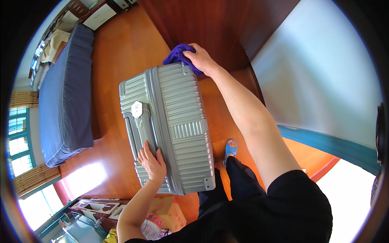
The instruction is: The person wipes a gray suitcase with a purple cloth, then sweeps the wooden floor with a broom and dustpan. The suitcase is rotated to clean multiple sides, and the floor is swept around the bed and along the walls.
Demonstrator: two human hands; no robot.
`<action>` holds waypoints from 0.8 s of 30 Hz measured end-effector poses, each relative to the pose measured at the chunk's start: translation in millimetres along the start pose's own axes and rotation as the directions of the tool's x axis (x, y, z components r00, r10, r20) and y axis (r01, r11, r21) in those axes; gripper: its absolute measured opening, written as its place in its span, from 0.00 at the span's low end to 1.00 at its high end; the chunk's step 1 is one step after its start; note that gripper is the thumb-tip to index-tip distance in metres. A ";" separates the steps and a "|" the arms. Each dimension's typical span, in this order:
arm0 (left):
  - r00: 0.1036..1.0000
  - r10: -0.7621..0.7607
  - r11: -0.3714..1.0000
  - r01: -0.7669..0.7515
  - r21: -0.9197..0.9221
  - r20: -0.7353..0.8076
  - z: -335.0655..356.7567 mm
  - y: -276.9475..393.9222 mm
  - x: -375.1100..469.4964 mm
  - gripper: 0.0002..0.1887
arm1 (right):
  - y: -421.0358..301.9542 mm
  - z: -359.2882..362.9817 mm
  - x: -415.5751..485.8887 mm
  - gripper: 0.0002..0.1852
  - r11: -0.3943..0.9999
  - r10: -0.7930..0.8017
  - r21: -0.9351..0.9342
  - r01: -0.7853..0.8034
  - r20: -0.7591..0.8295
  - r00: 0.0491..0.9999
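A silver ribbed hard-shell suitcase (182,103) stands on the floor in front of me, its zipped seam running along the face turned up to me. My left hand (153,165) lies on that face beside the lower end of the carry handle (148,126), fingers spread and thumb apart. A white paper tag (137,109) hangs by a string at the handle's other end. Bunched under the fingers of my right hand (202,59) is a purple cloth (179,54), pressed against the suitcase's far corner guard.
A bed with a blue cover (65,100) stands at the left. Dark red wood panelling (206,24) rises beyond the suitcase. A cardboard box (170,212) sits at lower left, near a window (21,139). My foot in a blue slipper (231,148) is right of the suitcase.
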State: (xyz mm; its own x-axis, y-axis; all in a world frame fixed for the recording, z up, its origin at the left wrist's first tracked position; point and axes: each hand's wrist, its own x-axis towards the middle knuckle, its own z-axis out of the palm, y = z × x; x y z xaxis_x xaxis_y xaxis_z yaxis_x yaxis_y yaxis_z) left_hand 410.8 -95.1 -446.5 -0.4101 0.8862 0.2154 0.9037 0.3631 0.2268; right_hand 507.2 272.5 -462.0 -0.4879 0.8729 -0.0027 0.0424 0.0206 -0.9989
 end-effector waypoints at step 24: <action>0.812 0.583 0.791 -0.564 -0.239 0.013 18.4 89.7 123.0 0.22 | 26.3 -167.5 -233.1 0.17 0.993 0.117 0.117 -0.029 -0.886 0.448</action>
State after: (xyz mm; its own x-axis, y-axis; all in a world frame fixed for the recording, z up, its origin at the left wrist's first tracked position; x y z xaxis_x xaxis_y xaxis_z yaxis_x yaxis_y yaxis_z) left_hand 443.7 51.8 -417.1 0.1955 0.9354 0.2945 0.9166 -0.2811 0.2844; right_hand 768.0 151.2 -479.8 0.5591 0.8255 -0.0768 -0.0456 -0.0619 -0.9970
